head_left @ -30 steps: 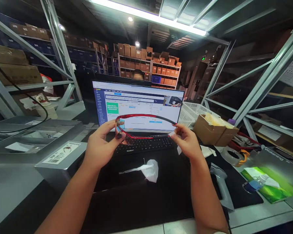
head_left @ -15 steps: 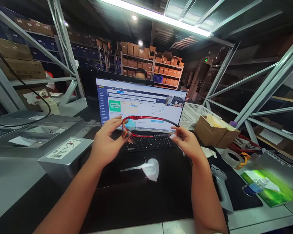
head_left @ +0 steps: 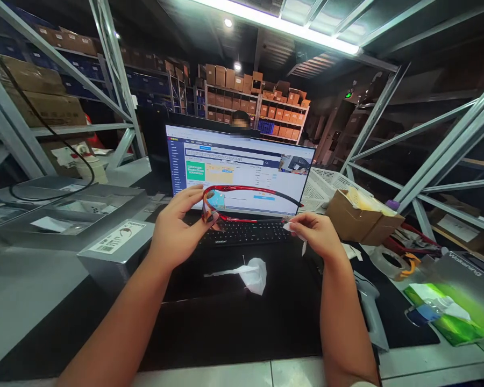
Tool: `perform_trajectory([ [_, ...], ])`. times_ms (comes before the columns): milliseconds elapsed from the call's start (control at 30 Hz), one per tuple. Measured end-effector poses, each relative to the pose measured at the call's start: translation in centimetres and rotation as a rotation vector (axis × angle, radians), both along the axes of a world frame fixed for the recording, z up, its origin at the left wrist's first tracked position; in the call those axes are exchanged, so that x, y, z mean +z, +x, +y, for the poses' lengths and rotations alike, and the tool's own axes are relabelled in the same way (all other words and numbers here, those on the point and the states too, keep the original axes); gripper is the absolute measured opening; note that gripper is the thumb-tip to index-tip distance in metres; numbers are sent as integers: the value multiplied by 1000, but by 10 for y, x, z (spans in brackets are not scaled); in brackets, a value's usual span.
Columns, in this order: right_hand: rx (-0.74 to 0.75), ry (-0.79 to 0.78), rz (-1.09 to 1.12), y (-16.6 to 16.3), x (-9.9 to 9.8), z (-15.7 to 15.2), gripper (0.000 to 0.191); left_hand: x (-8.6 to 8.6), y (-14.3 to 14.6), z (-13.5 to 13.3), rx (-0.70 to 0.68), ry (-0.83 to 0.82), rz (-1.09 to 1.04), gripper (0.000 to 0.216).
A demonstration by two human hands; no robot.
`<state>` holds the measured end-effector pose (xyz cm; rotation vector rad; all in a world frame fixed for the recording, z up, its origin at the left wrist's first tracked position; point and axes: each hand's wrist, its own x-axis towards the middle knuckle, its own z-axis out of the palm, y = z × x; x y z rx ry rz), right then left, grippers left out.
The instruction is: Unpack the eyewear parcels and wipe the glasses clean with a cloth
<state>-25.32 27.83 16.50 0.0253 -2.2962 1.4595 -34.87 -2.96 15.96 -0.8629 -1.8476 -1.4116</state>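
Observation:
A pair of red-framed sports glasses (head_left: 242, 188) is held up in front of the monitor, its lens end pinched between the thumb and fingers of my left hand (head_left: 177, 226). One red and black temple reaches right. My right hand (head_left: 315, 233) is just below that temple's tip, thumb and fingers pressed together on a small white scrap (head_left: 287, 227), perhaps tissue; part of it hangs beneath the fingers. A crumpled white sheet (head_left: 255, 276) with a thin tail lies on the black desk mat (head_left: 242, 328) between my forearms.
Behind the glasses stand a keyboard (head_left: 250, 232) and a lit monitor (head_left: 234, 150). At left is a grey labelled box (head_left: 115, 242). Toward the right are a cardboard box (head_left: 355, 220), a tape roll (head_left: 389, 260), a scanner (head_left: 369, 306), a small bottle (head_left: 425, 310) and a green packet (head_left: 454, 317). Beyond the monitor, a person's head shows.
My right hand has moved slightly down, away from the temple tip, with the white scrap still in its fingers. The whole view has shifted a little; my left hand keeps its hold on the glasses.

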Motion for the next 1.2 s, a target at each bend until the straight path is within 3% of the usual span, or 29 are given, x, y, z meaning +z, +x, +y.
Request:
perform_trajectory([
  [267,67,83,61,-2,-1,3,23,2,4,-1,-70,30,9,39],
  [1200,65,124,23,1,1,4,23,5,8,-1,-21,-39,57,35],
])
